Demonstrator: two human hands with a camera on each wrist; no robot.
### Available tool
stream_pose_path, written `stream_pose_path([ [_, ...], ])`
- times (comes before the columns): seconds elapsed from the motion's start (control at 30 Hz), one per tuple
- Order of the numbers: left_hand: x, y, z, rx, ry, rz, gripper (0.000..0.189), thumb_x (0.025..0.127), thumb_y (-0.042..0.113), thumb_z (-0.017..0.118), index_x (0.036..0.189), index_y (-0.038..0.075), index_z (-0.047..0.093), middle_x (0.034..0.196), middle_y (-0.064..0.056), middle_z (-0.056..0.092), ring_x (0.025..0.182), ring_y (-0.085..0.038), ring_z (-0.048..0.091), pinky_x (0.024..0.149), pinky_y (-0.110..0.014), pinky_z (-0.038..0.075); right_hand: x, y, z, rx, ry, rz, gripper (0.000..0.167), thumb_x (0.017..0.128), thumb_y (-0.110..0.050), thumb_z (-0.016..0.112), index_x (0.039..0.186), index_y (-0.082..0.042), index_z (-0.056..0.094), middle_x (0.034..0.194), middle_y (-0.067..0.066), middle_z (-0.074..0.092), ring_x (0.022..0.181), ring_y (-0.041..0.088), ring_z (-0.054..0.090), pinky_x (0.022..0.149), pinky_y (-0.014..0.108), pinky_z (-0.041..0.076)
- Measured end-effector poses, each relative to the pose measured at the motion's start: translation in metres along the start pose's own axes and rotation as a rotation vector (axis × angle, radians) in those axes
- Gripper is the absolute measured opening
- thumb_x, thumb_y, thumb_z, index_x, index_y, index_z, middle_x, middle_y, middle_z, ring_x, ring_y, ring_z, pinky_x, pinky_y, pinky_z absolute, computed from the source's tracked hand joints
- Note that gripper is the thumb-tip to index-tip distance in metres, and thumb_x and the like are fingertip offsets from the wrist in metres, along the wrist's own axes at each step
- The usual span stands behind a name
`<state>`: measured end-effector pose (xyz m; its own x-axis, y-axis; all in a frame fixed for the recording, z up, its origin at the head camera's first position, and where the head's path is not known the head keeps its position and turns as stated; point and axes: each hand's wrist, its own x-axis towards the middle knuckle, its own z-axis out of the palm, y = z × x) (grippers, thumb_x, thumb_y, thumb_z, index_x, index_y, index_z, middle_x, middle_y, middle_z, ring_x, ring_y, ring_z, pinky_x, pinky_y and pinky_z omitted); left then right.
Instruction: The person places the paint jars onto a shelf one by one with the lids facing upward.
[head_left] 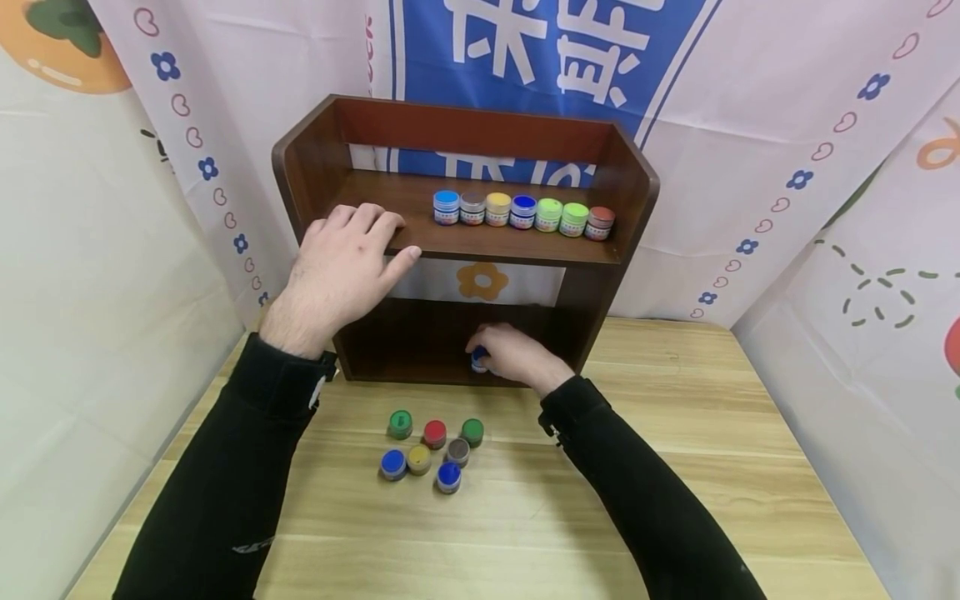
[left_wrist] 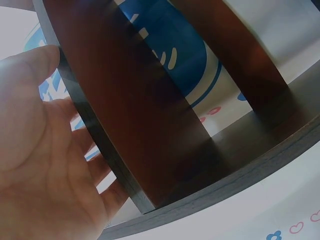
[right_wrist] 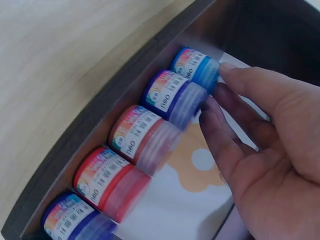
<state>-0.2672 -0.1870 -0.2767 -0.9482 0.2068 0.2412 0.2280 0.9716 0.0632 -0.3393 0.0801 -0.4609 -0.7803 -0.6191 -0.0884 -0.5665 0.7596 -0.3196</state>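
My left hand (head_left: pixel 341 267) rests on the left of the dark wooden shelf's upper board (head_left: pixel 405 237). In the left wrist view its thumb (left_wrist: pixel 47 57) touches the board's front edge while the other fingers lie partly hidden behind it. Low in the shelf, my right hand (head_left: pixel 513 354) pinches a small light-blue paint jar (right_wrist: pixel 197 67) at its lid, at the end of a row. Beside it stand a dark-blue jar (right_wrist: pixel 172 97), a brownish-red jar (right_wrist: pixel 142 140), a red jar (right_wrist: pixel 110 182) and another blue jar (right_wrist: pixel 75 220). My right hand mostly hides this row in the head view.
Several paint jars (head_left: pixel 523 212) line the right part of the upper board. On the wooden table (head_left: pixel 675 467) in front lie loose jars, among them a red jar (head_left: pixel 434 433), a yellow jar (head_left: pixel 418 459) and a green jar (head_left: pixel 401 424). Printed cloth (head_left: pixel 750 125) hangs behind.
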Motion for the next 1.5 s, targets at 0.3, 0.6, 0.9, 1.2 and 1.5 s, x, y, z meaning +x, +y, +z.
stream_pose_path([
  [0.3,-0.001,0.0,-0.001,-0.002,0.006,0.002,0.069,0.124,0.058,0.049,0.173,0.01,0.051,0.178,-0.023,0.051,0.166,-0.05,0.045,0.14,-0.075,0.039,-0.026,-0.029,-0.022,0.023,0.055,-0.06,0.033,0.113,-0.007,0.078,0.146,-0.005,0.08,0.152,0.014,0.077,0.14,0.031,0.076,0.122,0.047,0.065],
  [0.6,-0.001,0.0,0.0,-0.002,0.008,0.005,0.069,0.124,0.058,0.049,0.173,0.01,0.051,0.178,-0.023,0.052,0.166,-0.05,0.045,0.14,-0.075,0.039,-0.05,-0.049,-0.024,0.082,0.057,-0.093,0.031,0.114,-0.009,0.078,0.145,-0.005,0.081,0.149,0.013,0.078,0.135,0.031,0.079,0.115,0.045,0.069],
  [0.9,-0.001,-0.001,0.0,-0.004,-0.001,-0.001,0.07,0.124,0.059,0.047,0.174,0.01,0.049,0.179,-0.023,0.051,0.167,-0.05,0.044,0.14,-0.075,0.039,-0.072,-0.062,-0.016,0.063,0.052,-0.13,0.035,0.113,-0.013,0.08,0.148,-0.005,0.078,0.147,0.012,0.078,0.139,0.028,0.077,0.12,0.044,0.067],
  [1.2,-0.001,-0.001,0.001,-0.007,0.0,0.001,0.07,0.124,0.059,0.047,0.174,0.01,0.049,0.178,-0.023,0.05,0.167,-0.05,0.044,0.14,-0.075,0.039,-0.095,-0.08,0.001,0.058,0.096,-0.129,0.036,0.11,-0.015,0.086,0.143,-0.003,0.08,0.143,0.015,0.08,0.133,0.03,0.079,0.115,0.042,0.07],
  [1.5,-0.002,0.0,0.001,-0.004,0.013,0.008,0.069,0.125,0.058,0.047,0.173,0.01,0.05,0.177,-0.023,0.052,0.166,-0.05,0.045,0.139,-0.075,0.04,-0.114,-0.11,0.027,0.018,0.169,-0.01,0.037,0.107,-0.022,0.09,0.138,-0.004,0.082,0.134,0.01,0.082,0.121,0.029,0.081,0.105,0.042,0.072],
])
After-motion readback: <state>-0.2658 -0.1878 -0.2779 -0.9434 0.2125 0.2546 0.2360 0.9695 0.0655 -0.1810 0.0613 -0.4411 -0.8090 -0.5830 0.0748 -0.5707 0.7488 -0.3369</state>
